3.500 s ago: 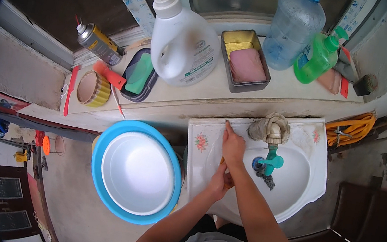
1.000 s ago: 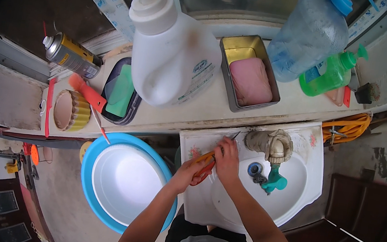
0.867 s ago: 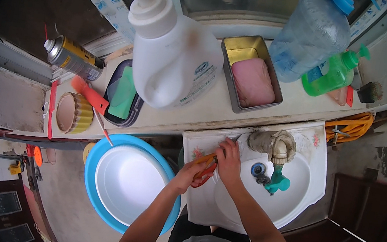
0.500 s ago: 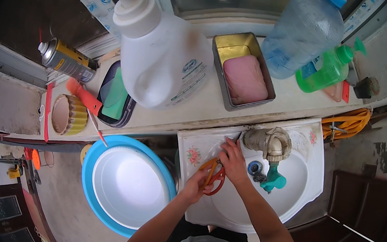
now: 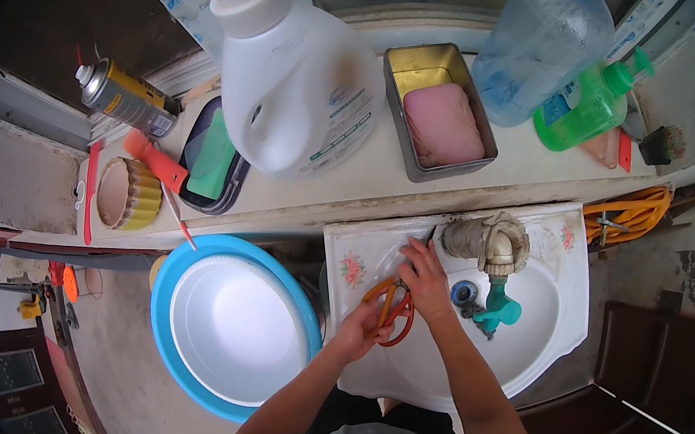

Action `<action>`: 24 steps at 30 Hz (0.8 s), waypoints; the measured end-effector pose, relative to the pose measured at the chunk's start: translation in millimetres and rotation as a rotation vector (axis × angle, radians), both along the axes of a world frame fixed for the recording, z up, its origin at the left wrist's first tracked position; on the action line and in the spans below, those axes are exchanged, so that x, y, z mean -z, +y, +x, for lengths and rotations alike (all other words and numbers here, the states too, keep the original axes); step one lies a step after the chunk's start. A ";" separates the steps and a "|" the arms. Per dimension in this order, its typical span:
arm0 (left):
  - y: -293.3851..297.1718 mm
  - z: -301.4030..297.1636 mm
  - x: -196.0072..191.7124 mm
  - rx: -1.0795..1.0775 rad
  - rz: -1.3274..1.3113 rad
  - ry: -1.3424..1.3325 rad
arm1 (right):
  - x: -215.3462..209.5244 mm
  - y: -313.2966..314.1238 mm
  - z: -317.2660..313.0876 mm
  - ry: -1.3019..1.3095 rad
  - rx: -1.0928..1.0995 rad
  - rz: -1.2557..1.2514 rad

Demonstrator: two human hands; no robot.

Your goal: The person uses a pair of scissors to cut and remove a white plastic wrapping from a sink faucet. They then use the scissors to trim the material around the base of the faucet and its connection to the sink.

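Note:
A pair of scissors [image 5: 389, 305] with orange and red loop handles is held over the left side of the white sink [image 5: 540, 235]. My left hand [image 5: 358, 332] grips the handles from below, its fingers closed on them. My right hand [image 5: 427, 281] lies across the blade end, fingers bent over it near the sink's back rim; the hand hides most of the blades. Just right of this hand, a worn pipe elbow [image 5: 499, 243] carries a green tap [image 5: 498, 311] over the basin. No water is seen running.
Left of the sink stands a blue basin [image 5: 164, 302] with a white basin [image 5: 238, 330] inside. Along the ledge are a large white pump bottle [image 5: 296, 77], a tin [image 5: 413, 160] holding a pink block [image 5: 445, 124], a clear bottle [image 5: 539, 57] and a green pump bottle [image 5: 580, 112].
The view has shifted slightly, so the ledge and its bottles sit higher in the picture. Both hands stay at the scissors, which are turned a little.

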State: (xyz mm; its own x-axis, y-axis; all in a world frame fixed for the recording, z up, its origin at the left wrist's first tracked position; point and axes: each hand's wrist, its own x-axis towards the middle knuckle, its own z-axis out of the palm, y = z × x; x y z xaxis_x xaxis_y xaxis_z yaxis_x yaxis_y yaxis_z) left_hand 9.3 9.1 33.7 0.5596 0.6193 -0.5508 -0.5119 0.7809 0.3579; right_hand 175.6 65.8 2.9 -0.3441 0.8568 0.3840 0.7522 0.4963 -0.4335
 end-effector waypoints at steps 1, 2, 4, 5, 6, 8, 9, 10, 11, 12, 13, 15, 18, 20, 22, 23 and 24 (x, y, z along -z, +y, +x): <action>-0.5 -0.7 0.2 -0.002 0.000 0.001 | 0.7 -0.5 -1.2 0.004 0.010 0.011; -0.7 -1.8 1.1 -0.003 0.003 -0.002 | 1.1 -0.2 -2.4 0.008 0.019 0.022; 6.4 -1.2 3.8 -0.007 0.009 -0.005 | 0.9 6.6 -0.7 0.001 0.073 0.037; 15.1 1.1 5.9 0.041 0.008 0.051 | 0.5 6.2 -2.0 -0.005 0.128 0.046; 24.0 4.4 5.5 0.091 0.011 0.103 | 0.1 6.5 -3.5 -0.008 0.124 0.047; 25.6 -5.1 -3.6 0.087 0.002 0.099 | -0.1 9.2 -9.8 0.049 0.176 0.043; 20.5 -8.2 -8.1 0.047 -0.042 0.085 | -2.1 9.2 -11.2 0.019 0.106 0.044; 15.1 -11.7 -11.1 0.008 -0.086 0.071 | -0.8 6.5 -15.0 0.019 0.104 0.048; 8.8 -19.7 -13.1 -0.013 -0.089 0.019 | 1.9 0.7 -22.9 0.045 0.070 0.051; 5.1 -20.5 -14.8 -0.010 -0.085 0.021 | 4.0 -3.8 -27.2 0.071 0.037 0.054; 2.8 -20.2 -16.2 -0.011 -0.106 0.030 | 5.9 -6.4 -27.4 0.064 0.045 0.047; 4.6 -17.5 -16.2 -0.001 -0.086 0.062 | 1.9 -2.6 -24.2 0.051 0.063 0.059; 18.1 -4.3 -11.6 0.035 -0.039 0.054 | 2.9 0.7 -11.4 0.016 0.096 0.064; 20.9 1.0 -11.1 0.053 -0.039 0.086 | 4.1 -1.1 -6.4 0.067 0.186 0.003; 15.9 -0.6 -8.3 0.049 -0.076 0.081 | 3.8 -1.1 -3.8 0.034 0.156 0.025; 13.0 0.5 -10.9 0.054 -0.076 0.082 | 2.7 -0.4 -4.0 0.026 0.092 0.045; 9.2 2.5 -15.7 0.019 -0.097 0.088 | 1.7 0.3 -3.7 0.019 0.027 0.065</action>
